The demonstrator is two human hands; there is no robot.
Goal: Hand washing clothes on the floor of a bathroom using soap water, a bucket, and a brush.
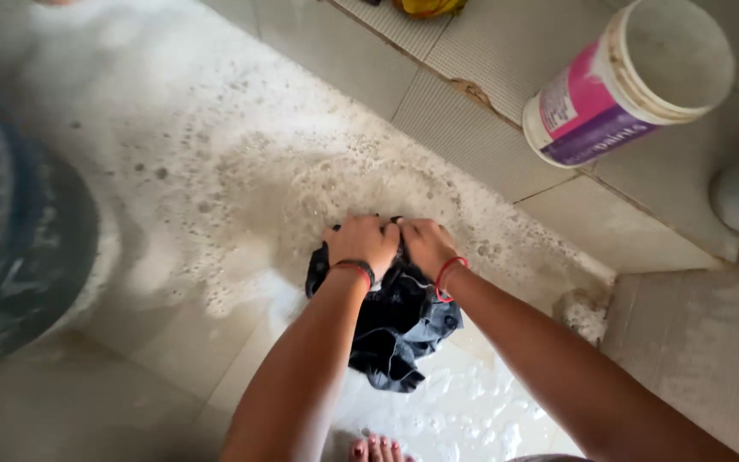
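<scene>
Both fists closed tight. Left hand [363, 242] and right hand [425, 245] sit side by side, knuckles up, nearly touching, each curled fully around a bunched top edge of a dark garment [395, 329]. No open fingers visible on either; fingertips are buried in the fabric.

Garment: dark blue-black cloth, soaked, crumpled into a lump. It lies on the wet floor [173, 282] directly under and just behind the hands, trailing back toward the person between the forearms. Looks like heavy woven fabric, possibly denim; cannot tell which piece of clothing.

Handling judgement: soft, limp, no stiffness, so it folds wherever gripped. Waterlogged, so likely heavy for its bulk and will drip. Soap makes it slippery, needs a full-fist hold on a gathered wad, as now, not a fingertip pinch. Not fragile.

Wrists: dark band and red thread on the left wrist [355, 269], red thread on the right.

Around: soap foam [301, 171] spread over the floor ahead of and beside the hands. Toes with painted nails [375, 447] at bottom edge. White tub with pink and purple label [622, 81] well apart, upper right, on tiled step. Dark round container [10, 248] at far left, partly cut off.
</scene>
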